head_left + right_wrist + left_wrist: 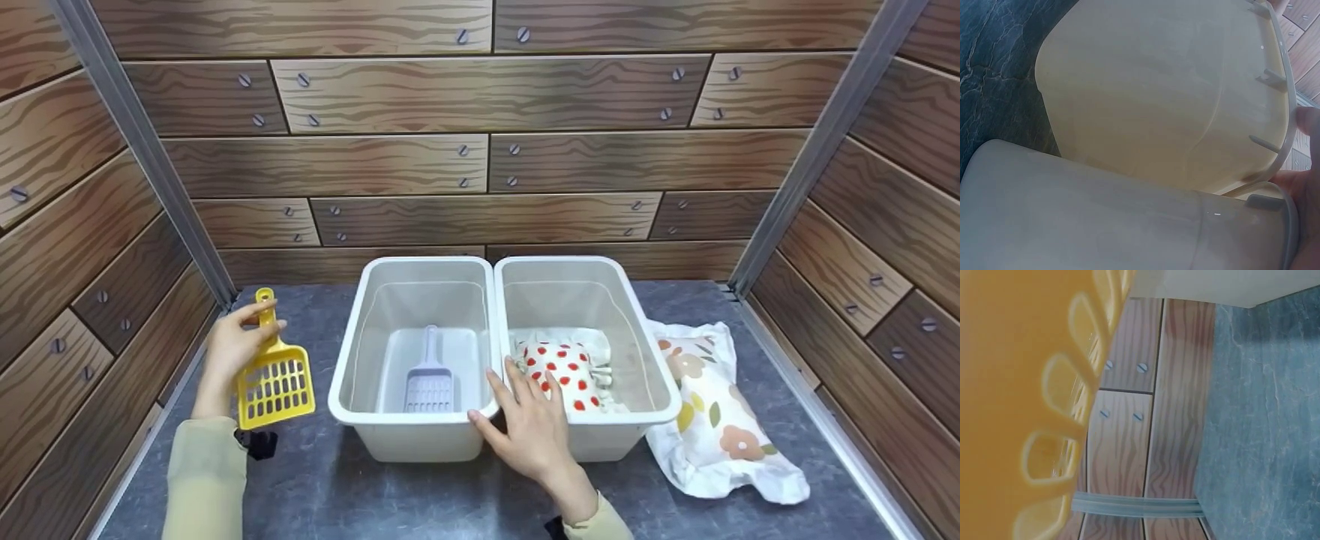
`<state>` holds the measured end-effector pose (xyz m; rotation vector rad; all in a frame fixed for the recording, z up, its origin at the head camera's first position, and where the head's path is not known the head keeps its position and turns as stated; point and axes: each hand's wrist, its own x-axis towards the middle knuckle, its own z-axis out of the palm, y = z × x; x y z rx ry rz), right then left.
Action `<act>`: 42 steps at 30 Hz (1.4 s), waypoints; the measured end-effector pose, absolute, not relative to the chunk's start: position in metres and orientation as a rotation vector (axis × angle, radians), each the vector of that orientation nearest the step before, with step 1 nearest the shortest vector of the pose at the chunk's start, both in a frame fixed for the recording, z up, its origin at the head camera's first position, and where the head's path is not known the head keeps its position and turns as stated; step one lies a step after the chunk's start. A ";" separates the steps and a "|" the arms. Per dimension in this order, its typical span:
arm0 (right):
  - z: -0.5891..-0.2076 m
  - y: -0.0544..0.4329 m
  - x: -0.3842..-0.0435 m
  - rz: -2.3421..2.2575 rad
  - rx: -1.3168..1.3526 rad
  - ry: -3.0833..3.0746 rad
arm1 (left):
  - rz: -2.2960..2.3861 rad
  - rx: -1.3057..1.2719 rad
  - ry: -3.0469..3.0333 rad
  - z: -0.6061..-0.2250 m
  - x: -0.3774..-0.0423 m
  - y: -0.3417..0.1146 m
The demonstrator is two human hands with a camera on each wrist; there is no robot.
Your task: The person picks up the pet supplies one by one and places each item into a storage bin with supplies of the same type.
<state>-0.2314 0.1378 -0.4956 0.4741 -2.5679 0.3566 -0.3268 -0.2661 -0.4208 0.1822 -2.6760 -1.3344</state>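
My left hand [225, 352] pinches the handle of a yellow slotted litter scoop [275, 386], held blade down left of the tubs. That scoop's blade [1005, 394] fills the left side of the left wrist view. Two white plastic tubs stand side by side. Inside the left tub [341, 379] lies a lilac slotted scoop [430, 386]. A white cloth bundle with red spots [555, 367] lies in the right tub [637, 322], partly hidden by my fingers. My right hand [534, 431], fingers spread, rests on the front rims where the tubs meet.
To the right of the tubs a white floral-print cushion or bag [731, 420] lies against the right tub's side. Wood-patterned walls [420, 165] with metal corner strips enclose the dark marbled tabletop [300, 487] at the back and both sides.
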 end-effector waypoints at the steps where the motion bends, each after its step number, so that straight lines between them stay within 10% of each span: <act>1: -0.496 0.138 -0.232 0.358 0.473 -2.570 | -1.329 0.174 -2.678 -0.419 -0.327 -0.265; 42: -0.495 0.139 -0.232 0.358 0.483 -2.556 | -1.273 0.093 -2.637 -0.387 -0.338 -0.241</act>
